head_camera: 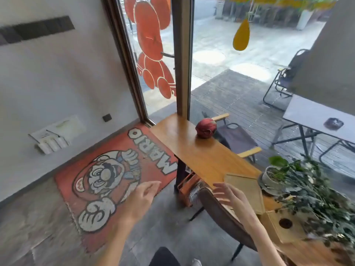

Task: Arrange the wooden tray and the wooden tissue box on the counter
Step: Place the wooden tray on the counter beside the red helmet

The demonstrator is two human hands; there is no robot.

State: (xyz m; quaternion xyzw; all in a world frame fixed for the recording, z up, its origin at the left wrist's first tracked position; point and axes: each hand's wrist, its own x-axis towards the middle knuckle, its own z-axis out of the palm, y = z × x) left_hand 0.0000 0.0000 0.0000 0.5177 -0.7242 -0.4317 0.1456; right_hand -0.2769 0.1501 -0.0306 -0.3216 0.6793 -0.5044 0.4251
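Note:
A flat wooden tray (247, 191) lies on the wooden counter (203, 154) along the window. Just nearer to me and to its right sits the wooden tissue box (282, 227), pale, with a round dark hole in its top. My right hand (230, 194) hovers with fingers spread at the counter's near edge, just left of the tray, holding nothing. Over the floor, well left of the counter, my left hand (140, 198) floats with fingers loosely curled and nothing in it.
A red ball-like ornament (206, 128) stands farther along the counter. A potted plant (274, 177) and leafy branches (322, 204) crowd the tray's right side. A brown chair back (221, 215) and an orange heater (189, 189) stand below the counter. A red printed mat (115, 175) covers the floor.

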